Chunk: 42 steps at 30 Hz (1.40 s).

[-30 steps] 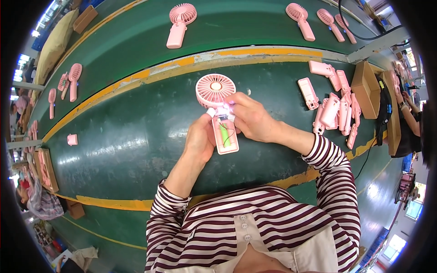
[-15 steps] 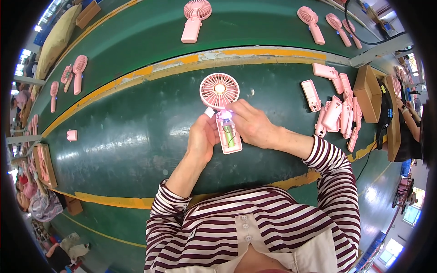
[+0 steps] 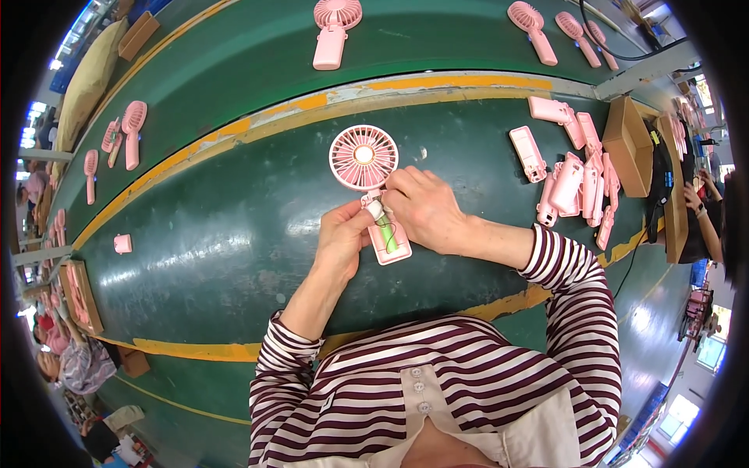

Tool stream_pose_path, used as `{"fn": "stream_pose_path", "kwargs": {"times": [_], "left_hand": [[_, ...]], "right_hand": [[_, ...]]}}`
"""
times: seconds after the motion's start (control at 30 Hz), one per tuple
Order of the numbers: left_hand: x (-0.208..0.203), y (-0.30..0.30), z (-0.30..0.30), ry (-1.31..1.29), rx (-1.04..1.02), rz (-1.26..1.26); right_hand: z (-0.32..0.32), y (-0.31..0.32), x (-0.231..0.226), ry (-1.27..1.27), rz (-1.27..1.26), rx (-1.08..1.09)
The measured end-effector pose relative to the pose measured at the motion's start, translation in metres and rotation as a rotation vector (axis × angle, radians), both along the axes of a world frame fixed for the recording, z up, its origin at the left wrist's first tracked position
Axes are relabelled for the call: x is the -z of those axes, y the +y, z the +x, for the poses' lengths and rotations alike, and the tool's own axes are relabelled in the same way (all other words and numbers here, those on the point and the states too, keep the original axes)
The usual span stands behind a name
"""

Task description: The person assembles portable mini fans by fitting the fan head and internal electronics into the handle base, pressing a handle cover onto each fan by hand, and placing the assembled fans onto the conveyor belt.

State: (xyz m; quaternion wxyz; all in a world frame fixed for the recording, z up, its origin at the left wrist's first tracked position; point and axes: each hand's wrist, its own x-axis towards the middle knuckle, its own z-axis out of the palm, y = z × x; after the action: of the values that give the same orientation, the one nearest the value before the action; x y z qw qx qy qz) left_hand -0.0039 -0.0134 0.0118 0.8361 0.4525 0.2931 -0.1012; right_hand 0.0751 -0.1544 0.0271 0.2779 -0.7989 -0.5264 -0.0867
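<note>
Pink fan between both hands, its round end just beyond them. Left hand closed on the handle's left edge. Right hand curled over the handle's top; grip hidden, cannot tell. Green cell bare between hands. Shells heaped right of right hand.

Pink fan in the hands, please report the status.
Left hand gripping pink fan, right hand at its handle. Handle uncovered, green cylinder showing. Pink casings apart, to the right.

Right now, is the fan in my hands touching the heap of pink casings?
Apart: the head view shows green tabletop between the fan and the pink casings.
</note>
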Motion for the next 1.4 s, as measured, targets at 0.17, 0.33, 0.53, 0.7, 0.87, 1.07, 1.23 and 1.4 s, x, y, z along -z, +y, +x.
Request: {"fn": "stream_pose_path", "kwargs": {"times": [0.17,0.33,0.53,0.7,0.87,1.07,1.23,1.4], "left_hand": [[0.001,0.000,0.001,0.008,-0.030,-0.031],[-0.003,-0.002,0.005,0.032,-0.028,0.002],[0.001,0.002,0.006,0.019,-0.017,-0.018],[-0.005,0.008,0.009,-0.038,0.051,-0.127],[0.003,0.015,0.010,-0.020,0.167,-0.102],[0.005,0.014,0.010,-0.027,0.161,-0.053],[0.003,0.008,0.008,-0.084,0.078,0.016],[0.004,0.005,0.006,-0.209,-0.105,0.136]], "right_hand": [[0.002,0.000,0.004,0.100,0.007,0.013],[0.003,0.000,0.007,0.145,0.026,0.011],[0.005,-0.001,0.012,0.177,0.075,-0.012],[0.005,-0.005,0.008,0.207,0.063,-0.026],[0.005,-0.004,0.006,0.195,0.057,-0.036],[0.005,-0.003,0.006,0.188,0.035,-0.028],[0.004,0.000,0.004,0.140,0.069,-0.004],[0.000,0.001,0.002,0.313,0.213,0.035]]}}
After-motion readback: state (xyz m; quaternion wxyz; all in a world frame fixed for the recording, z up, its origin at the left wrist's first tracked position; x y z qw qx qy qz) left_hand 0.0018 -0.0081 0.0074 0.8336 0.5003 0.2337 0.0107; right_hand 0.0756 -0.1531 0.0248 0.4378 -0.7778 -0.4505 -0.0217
